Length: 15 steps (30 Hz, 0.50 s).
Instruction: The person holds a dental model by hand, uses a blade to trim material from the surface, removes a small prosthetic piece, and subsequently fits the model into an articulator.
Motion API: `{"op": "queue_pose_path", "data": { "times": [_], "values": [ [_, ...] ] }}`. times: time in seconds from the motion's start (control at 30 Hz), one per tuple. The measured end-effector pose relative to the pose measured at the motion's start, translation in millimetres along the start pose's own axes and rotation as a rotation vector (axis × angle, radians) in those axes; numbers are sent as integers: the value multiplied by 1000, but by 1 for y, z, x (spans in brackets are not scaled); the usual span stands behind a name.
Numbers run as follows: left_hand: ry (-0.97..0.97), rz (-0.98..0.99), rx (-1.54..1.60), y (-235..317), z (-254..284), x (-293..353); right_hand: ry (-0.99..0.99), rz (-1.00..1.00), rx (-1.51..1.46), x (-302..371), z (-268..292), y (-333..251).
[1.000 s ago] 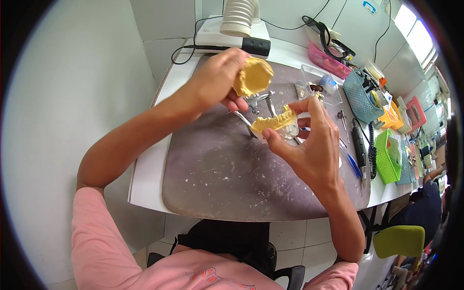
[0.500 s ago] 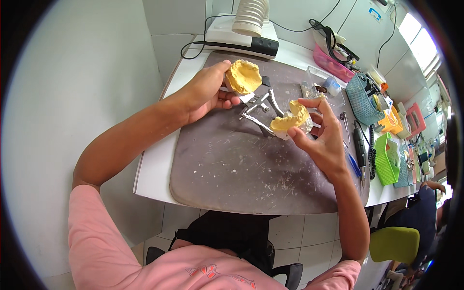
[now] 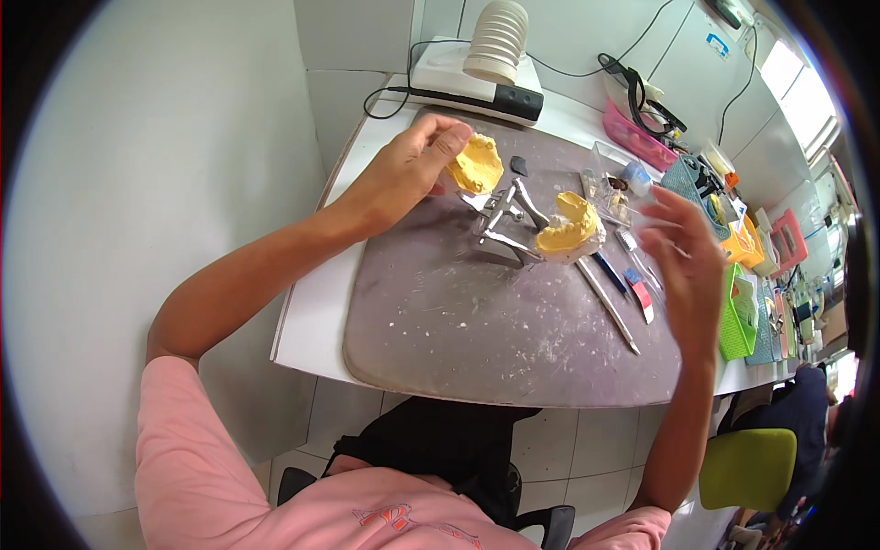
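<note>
My left hand (image 3: pixel 423 160) is closed at the left edge of a yellow dental cast (image 3: pixel 478 165), its thumb near the upper rim and some fingers hidden behind. The cast is attached to a metal dental articulator (image 3: pixel 502 218) that lies spread apart on the grey mat. On the articulator's right side sits a second, horseshoe-shaped yellow dental cast (image 3: pixel 564 236) with a whitish base, and no hand touches it. My right hand (image 3: pixel 683 257) is raised over the right part of the mat, blurred by motion, with fingers apart and nothing visible in them.
Right of the casts lie a pale pen-like tool (image 3: pixel 610 307), a dark blue stick (image 3: pixel 610 273), a red-and-blue eraser (image 3: pixel 639 293) and a toothbrush (image 3: pixel 632 246). A clear tray (image 3: pixel 610 183) stands behind. A white dust-extraction unit (image 3: pixel 458 73), pink basket (image 3: pixel 632 137) and green basket (image 3: pixel 736 321) line the edges.
My right hand has let go of the horseshoe-shaped cast and moved right. The tools beside that cast now show. My left hand has shifted its grip up along the other cast's edge.
</note>
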State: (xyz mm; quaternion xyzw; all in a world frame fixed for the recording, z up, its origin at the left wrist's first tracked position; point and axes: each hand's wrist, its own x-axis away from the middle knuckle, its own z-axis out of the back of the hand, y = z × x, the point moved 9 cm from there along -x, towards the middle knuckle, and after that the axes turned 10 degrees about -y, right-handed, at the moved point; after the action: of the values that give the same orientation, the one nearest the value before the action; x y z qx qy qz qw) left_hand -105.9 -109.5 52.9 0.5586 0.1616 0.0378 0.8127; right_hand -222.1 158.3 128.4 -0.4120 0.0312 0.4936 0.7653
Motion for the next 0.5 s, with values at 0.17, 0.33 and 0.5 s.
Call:
{"op": "queue_pose_path", "data": {
  "times": [0.17, 0.33, 0.5],
  "values": [
    [367, -409, -103, 38, 38, 37, 258, -240, 236, 52, 94, 21],
    [65, -379, -147, 72, 5, 111, 167, -385, 273, 101, 140, 74],
    [-317, -524, 259, 97, -116, 175, -88, -468, 475, 90, 108, 101]
  ]
}}
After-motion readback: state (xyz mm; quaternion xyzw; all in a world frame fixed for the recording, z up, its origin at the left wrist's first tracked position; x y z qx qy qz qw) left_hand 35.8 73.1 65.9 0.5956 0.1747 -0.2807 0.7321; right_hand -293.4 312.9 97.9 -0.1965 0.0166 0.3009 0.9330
